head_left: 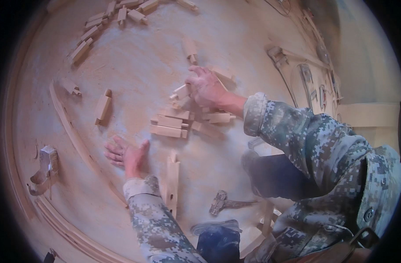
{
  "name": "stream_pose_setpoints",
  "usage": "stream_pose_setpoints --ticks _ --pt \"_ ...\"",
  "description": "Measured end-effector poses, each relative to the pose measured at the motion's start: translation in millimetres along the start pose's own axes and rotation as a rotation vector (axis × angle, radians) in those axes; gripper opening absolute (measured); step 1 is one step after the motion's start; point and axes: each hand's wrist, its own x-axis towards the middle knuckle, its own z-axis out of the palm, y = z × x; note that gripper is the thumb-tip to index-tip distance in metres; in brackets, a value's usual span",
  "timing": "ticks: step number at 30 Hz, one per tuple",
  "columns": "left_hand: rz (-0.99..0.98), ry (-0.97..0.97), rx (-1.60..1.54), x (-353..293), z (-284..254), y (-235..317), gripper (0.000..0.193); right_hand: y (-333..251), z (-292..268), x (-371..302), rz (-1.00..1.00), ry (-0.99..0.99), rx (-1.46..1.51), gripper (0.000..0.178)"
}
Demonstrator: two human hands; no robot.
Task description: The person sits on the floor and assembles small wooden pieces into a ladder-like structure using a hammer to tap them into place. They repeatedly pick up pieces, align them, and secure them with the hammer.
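Wooden block (pixel 181 91) is pinched in the right hand (pixel 205 86) just above the block pile (pixel 174 122), while the left hand (pixel 126 154) presses flat, fingers spread, on the dusty floor (pixel 139 65).

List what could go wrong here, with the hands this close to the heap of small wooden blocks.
1. The right hand has its grip on one wooden block at the edge of the loose pile of blocks; pulling it out may shift its neighbours.
2. The left hand lies flat on the dusty floor, where it could slip.
3. The hammer lies near the knee and may get knocked.
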Motion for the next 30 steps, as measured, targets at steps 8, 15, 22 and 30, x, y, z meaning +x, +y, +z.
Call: stream_pose_setpoints --ticks 8,15,22,30 --pt "-0.077 -0.082 -0.741 -101.8 -81.3 -107.9 0.079 -8.2 -25.4 6.2 0.25 -0.441 0.888 0.024" --pt "0.198 0.251 -1.082 -121.8 -242.1 -59.2 0.073 -111.0 -159.5 56.0 0.402 -0.594 1.651 0.036" --pt "0.602 0.004 -1.314 -144.2 -275.1 168.2 0.07 -170.8 -193.8 46.5 0.011 -0.442 2.186 0.05" --pt "0.75 0.068 -1.368 -197.5 -238.3 157.5 0.063 -184.5 -201.2 -26.8 -0.116 -0.42 2.058 0.059"
